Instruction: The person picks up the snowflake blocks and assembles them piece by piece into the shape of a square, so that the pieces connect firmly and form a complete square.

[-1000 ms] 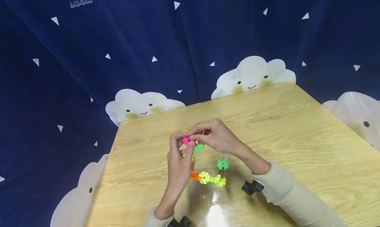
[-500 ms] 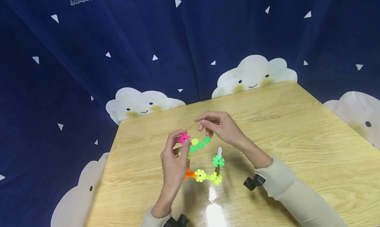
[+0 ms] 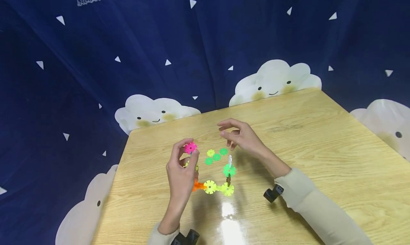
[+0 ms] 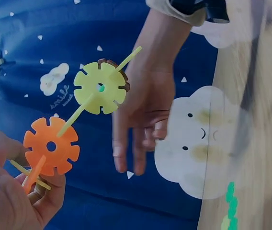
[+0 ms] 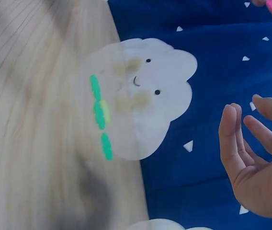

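Observation:
A chain of slotted plastic snowflake discs hangs from my left hand (image 3: 182, 175), which pinches it at the pink disc (image 3: 190, 148) between thumb and fingers. Along the chain come an orange disc (image 4: 51, 146), a yellow disc (image 3: 210, 187), another yellow one (image 3: 227, 189), a brown disc (image 3: 229, 180), a green disc (image 3: 229, 170) and a clear disc (image 3: 230, 161) at its end. Part of the chain is hidden behind the left fingers. My right hand (image 3: 245, 136) hovers right of the chain's clear end, fingers loosely bent and holding nothing.
Several loose discs lie on the wooden table (image 3: 288, 131) between the hands: green ones, among them a green disc (image 3: 216, 157), and a small yellow disc (image 3: 210, 153). A dark blue curtain (image 3: 211, 42) with clouds hangs behind the table's far edge.
My right hand has let go of the pink disc and moved away to the right. The left hand has carried the chain leftward, leaving the loose discs in sight.

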A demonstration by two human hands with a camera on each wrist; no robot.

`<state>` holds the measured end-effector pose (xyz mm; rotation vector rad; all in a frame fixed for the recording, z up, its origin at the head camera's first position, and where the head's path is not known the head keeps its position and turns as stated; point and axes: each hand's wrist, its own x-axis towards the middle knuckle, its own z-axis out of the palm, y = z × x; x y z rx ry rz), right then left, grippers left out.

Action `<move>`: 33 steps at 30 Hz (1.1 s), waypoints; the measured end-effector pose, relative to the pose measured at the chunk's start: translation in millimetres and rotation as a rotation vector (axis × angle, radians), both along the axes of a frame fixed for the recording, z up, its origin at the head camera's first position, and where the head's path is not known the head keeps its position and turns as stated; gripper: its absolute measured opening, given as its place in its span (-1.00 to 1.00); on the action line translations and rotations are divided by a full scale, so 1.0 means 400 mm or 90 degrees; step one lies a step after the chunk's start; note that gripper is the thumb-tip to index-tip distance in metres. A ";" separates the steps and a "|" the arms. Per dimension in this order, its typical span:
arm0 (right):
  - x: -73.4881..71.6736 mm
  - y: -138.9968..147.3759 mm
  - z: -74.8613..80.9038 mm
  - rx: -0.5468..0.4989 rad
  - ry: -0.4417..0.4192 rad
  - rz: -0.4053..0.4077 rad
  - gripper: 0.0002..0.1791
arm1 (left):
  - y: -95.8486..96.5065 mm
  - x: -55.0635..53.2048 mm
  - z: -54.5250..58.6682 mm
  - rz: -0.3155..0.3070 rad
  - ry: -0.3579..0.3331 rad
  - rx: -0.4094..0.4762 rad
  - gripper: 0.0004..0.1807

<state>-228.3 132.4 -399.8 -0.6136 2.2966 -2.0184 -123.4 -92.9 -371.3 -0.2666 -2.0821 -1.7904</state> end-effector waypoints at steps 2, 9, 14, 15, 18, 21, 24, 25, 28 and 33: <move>-0.008 0.002 -0.015 0.002 -0.017 0.000 -0.57 | -0.008 -0.002 0.002 0.005 0.000 -0.001 -0.65; -0.040 0.004 -0.093 0.047 -0.057 -0.008 -0.52 | -0.032 -0.006 0.008 0.030 -0.007 0.005 -0.64; -0.067 0.002 -0.160 0.093 -0.091 0.006 -0.47 | -0.046 -0.008 0.011 0.043 0.000 0.007 -0.65; -0.071 0.002 -0.170 0.100 -0.099 0.011 -0.45 | -0.048 -0.009 0.012 0.046 0.002 0.007 -0.65; -0.078 0.000 -0.191 0.115 -0.126 0.022 -0.41 | -0.053 -0.010 0.015 0.050 0.008 0.005 -0.65; -0.081 -0.004 -0.205 0.125 -0.149 0.029 -0.39 | -0.055 -0.012 0.017 0.051 0.010 0.006 -0.65; -0.082 -0.010 -0.212 0.141 -0.151 0.037 -0.39 | -0.056 -0.013 0.017 0.051 0.010 0.007 -0.64; -0.082 -0.012 -0.214 0.149 -0.143 0.040 -0.39 | -0.056 -0.013 0.017 0.051 0.010 0.008 -0.64; -0.080 -0.018 -0.215 0.176 -0.126 0.042 -0.41 | -0.057 -0.013 0.016 0.051 0.012 0.007 -0.64; -0.076 -0.031 -0.217 0.222 -0.093 0.024 -0.49 | -0.057 -0.013 0.016 0.052 0.012 0.006 -0.65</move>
